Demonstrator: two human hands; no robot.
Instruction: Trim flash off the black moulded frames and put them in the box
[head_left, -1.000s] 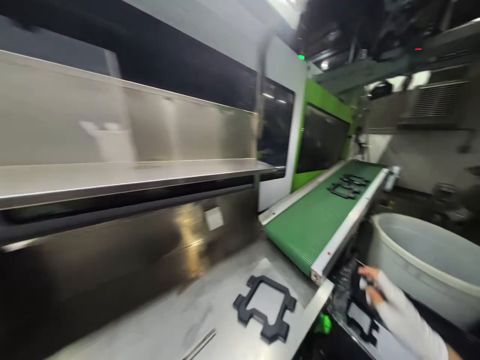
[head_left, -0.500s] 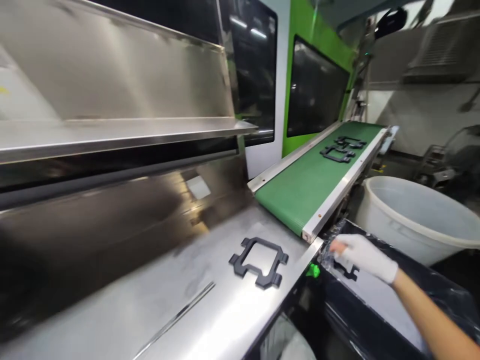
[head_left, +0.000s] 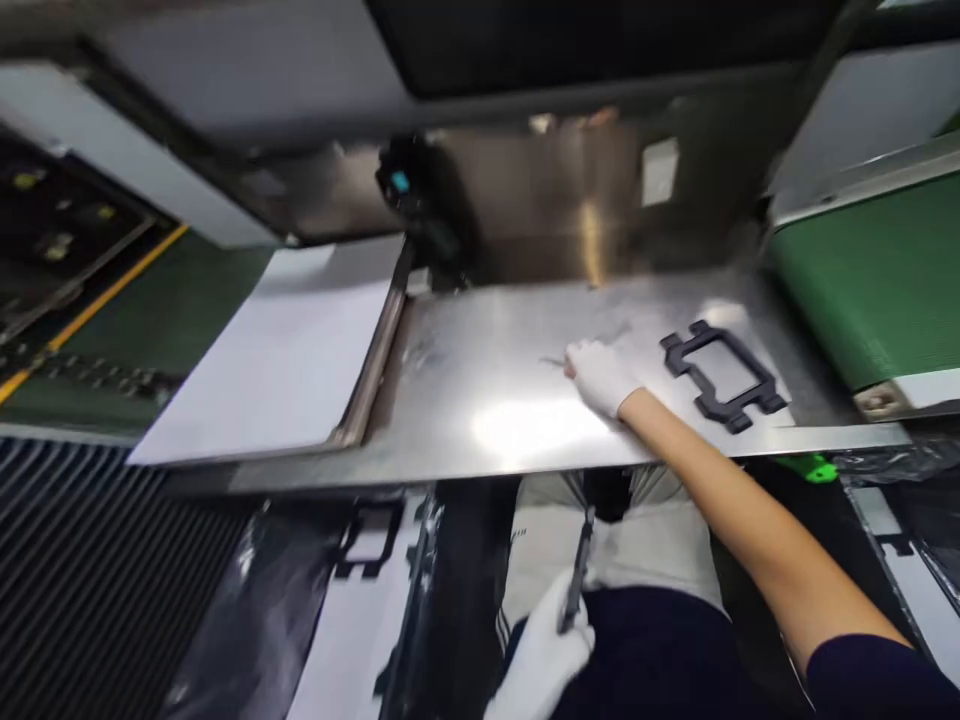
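My right hand [head_left: 602, 378], in a white glove, is closed low over the steel table. A short tip of a thin metal rod [head_left: 552, 361] pokes out past its fingers; the rest is hidden. Down at my lap, my gloved left hand [head_left: 551, 635] grips a black plastic frame [head_left: 579, 570], seen edge-on and pointing upward. Another black plastic frame [head_left: 726, 412] lies flat on the table, to the right of my right hand and apart from it.
White sheets [head_left: 292, 350] are stacked at the table's left. A green conveyor belt [head_left: 885, 275] meets its right side. Below the table edge, black frames [head_left: 367, 570] lie on white sheets in plastic-lined boxes on both sides. A dark handheld device [head_left: 412, 195] stands against the back panel.
My view has swung left and down. My right hand has moved from the box at the right to the table and closed on the metal rod. My left hand has come into view.
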